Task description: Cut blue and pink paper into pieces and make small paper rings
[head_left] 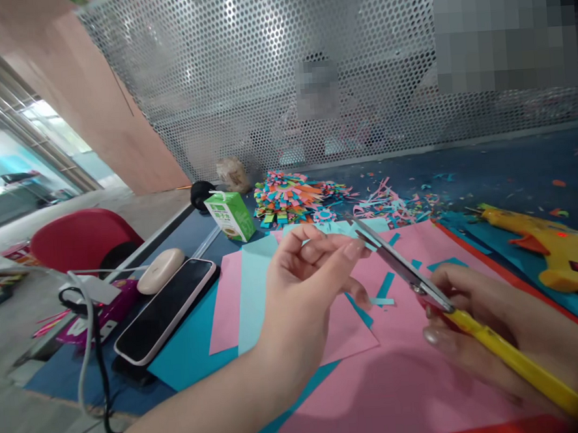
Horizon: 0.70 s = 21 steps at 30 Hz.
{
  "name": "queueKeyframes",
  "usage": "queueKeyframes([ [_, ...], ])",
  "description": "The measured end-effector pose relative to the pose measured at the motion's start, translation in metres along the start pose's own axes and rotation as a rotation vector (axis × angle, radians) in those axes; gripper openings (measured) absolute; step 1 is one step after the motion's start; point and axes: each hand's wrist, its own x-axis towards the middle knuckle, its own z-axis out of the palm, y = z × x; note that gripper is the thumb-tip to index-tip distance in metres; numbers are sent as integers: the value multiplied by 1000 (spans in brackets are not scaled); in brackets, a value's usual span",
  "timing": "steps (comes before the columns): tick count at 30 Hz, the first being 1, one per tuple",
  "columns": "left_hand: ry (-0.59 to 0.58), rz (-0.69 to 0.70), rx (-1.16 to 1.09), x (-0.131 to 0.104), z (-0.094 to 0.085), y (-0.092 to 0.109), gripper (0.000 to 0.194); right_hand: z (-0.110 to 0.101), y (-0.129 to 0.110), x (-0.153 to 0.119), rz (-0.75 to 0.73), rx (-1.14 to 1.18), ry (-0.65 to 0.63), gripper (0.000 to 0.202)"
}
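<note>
My right hand [486, 328] grips a pair of scissors [404, 268] with yellow handles, the metal blades pointing up and to the left. At the blade tips, my left hand [316, 267] is closed in a pinch between thumb and fingers. A small pale blue piece of paper [370, 244] shows at those fingertips, mostly hidden by them and the blades. Beneath both hands lie pink sheets [378, 394] and a light blue sheet [256, 284]. Blue paper strips [385, 284] are scattered on the pink paper.
A yellow glue gun [549, 240] lies at right. Behind the sheets are a fringed paper pile [288, 200] and paper scraps [391, 204]. A green drink carton [230, 215], phone [165, 312], pale case [161, 270] and cables [89, 346] are at left. Perforated metal [261, 81] stands behind.
</note>
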Motion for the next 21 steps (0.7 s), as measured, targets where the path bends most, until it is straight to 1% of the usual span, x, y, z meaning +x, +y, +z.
queueKeyframes([
  [6,11,20,-32,1,1,1,24,1,8,2,-22,-3,4,53],
  [10,6,35,-36,2,1,1,24,2,9,1,-14,6,24,57],
  [13,-4,25,-25,2,1,3,25,0,14,2,-21,2,-13,56],
  [16,-32,5,-9,1,0,4,25,-2,20,4,-50,-20,-62,49],
  [21,-49,-16,38,0,-2,5,26,-3,23,5,-54,-17,-51,49],
])
